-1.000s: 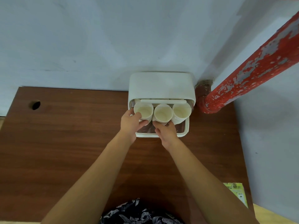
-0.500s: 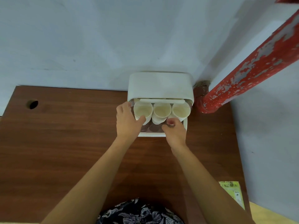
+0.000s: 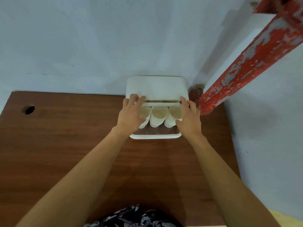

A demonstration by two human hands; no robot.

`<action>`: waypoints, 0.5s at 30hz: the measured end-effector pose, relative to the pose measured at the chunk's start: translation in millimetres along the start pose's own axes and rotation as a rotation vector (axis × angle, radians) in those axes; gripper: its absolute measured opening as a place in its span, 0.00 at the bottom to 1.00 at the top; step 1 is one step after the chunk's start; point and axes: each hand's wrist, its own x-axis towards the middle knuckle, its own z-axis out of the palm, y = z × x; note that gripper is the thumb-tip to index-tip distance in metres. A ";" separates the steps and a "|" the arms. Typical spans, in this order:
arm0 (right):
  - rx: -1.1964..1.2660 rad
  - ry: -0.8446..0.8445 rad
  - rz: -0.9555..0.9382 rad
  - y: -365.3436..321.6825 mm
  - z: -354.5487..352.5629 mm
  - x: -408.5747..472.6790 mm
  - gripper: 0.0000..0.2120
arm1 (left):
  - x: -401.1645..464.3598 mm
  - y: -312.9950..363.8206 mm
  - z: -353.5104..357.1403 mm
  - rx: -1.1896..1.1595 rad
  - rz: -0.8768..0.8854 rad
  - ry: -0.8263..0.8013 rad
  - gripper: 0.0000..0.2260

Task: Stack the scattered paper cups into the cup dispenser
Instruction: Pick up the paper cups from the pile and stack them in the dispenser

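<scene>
Both hands, left (image 3: 131,114) and right (image 3: 188,119), fingers spread, apparently touch the white plastic cup dispenser's (image 3: 156,86) lid above three stacks of white paper cups (image 3: 159,114).

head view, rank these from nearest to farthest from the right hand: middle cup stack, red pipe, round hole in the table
From the right hand:
1. Red pipe, its lower end just right of the hand.
2. Middle cup stack, inside the dispenser, left of the hand.
3. Round hole, far left on the table.
</scene>
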 end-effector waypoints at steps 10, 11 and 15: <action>-0.013 0.066 0.002 2.9 14.0 -5.3 0.26 | -10.1 -4.8 9.8 0.006 -0.003 0.082 0.19; -0.007 0.072 0.003 3.8 14.7 -7.3 0.25 | -11.9 -5.0 11.7 0.010 -0.006 0.084 0.18; -0.014 0.108 -0.008 5.5 17.3 -15.0 0.21 | -20.3 -3.4 22.3 0.063 0.006 0.140 0.18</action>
